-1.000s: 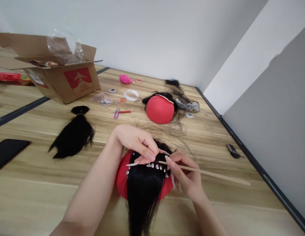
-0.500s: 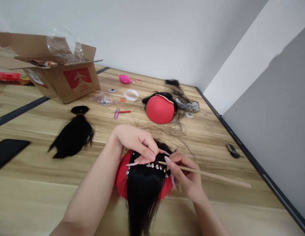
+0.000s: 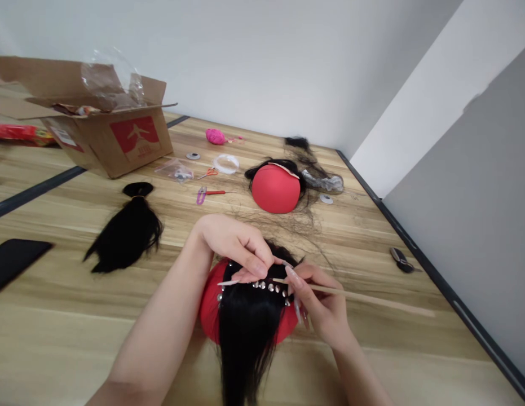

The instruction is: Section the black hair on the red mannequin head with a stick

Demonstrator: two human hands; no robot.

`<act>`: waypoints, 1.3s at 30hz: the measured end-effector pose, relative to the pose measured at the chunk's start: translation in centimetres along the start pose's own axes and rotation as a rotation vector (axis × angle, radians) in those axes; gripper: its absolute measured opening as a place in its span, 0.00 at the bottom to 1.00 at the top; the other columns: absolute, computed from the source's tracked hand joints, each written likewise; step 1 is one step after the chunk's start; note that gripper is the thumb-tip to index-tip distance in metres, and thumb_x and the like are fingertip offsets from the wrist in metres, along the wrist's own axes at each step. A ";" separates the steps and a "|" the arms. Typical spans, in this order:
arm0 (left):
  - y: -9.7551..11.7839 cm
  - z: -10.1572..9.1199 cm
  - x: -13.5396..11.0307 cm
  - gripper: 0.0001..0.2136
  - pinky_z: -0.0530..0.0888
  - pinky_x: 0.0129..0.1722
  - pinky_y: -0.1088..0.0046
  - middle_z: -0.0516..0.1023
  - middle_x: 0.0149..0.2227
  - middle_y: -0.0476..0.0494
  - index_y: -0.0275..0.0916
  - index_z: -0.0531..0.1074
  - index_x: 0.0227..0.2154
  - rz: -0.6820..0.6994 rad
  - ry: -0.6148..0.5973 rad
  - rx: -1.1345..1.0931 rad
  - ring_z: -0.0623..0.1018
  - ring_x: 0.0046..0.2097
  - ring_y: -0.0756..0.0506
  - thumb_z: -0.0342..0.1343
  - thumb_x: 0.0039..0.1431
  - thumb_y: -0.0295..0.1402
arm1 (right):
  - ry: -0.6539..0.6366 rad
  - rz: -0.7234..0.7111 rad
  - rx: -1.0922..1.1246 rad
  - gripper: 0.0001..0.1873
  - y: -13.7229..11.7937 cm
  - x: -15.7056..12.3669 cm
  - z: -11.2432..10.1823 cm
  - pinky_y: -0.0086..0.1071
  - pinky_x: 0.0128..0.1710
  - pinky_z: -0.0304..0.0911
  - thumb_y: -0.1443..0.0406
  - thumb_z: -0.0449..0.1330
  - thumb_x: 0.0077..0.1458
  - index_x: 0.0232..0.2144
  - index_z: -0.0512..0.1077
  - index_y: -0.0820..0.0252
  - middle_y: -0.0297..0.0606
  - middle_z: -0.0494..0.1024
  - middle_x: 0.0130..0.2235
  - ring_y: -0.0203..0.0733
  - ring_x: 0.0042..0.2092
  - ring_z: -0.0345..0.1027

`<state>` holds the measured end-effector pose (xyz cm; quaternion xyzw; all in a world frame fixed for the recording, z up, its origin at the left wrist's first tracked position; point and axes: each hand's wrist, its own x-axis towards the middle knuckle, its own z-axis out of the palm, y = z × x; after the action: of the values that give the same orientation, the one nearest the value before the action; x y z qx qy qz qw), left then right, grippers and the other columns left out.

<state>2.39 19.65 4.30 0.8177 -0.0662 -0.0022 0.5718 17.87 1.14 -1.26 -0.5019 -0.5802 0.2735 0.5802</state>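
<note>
While black hair lay draped over the near red dome, silver studs sat in a row across it, with more at both sides. That much looked done; whether the row ran unbroken could not be told, because the left hand covered part of it. The left hand bent over the red dome's top, its fingertips close together; whether they pinched anything was unclear. At the dome's right side, the right hand gripped a pale thin stick, its tip just beside the studs. Beyond that dome, a second dome showed no studs on its visible face; to its left lay a tied hair bundle, apparently unused.
</note>
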 end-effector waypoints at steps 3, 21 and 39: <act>0.2 0.1 0.1 0.23 0.77 0.35 0.77 0.72 0.16 0.50 0.38 0.73 0.18 -0.011 -0.040 -0.008 0.71 0.21 0.52 0.62 0.53 0.55 | 0.016 -0.020 -0.036 0.12 0.3 -0.2 0.0 0.29 0.24 0.60 0.62 0.61 0.61 0.25 0.75 0.58 0.33 0.74 0.24 0.34 0.24 0.64; 2.8 1.3 -0.2 0.21 0.76 0.36 0.75 0.76 0.22 0.46 0.37 0.74 0.22 0.003 0.040 -0.003 0.74 0.26 0.50 0.55 0.64 0.48 | 0.026 0.243 0.203 0.25 0.3 -0.1 0.3 0.23 0.11 0.48 0.51 0.56 0.64 0.24 0.77 0.61 0.30 0.67 0.15 0.28 0.13 0.54; 6.2 3.1 -0.8 0.17 0.70 0.32 0.76 0.75 0.26 0.45 0.38 0.68 0.21 -0.181 -0.233 0.281 0.72 0.28 0.49 0.46 0.67 0.32 | 0.358 0.401 0.453 0.26 1.3 0.3 0.3 0.18 0.08 0.48 0.46 0.63 0.54 0.23 0.74 0.64 0.35 0.75 0.17 0.27 0.12 0.58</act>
<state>0.74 14.77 9.02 0.8863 -0.0577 -0.1388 0.4381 18.01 1.91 -2.38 -0.5046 -0.2838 0.4116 0.7038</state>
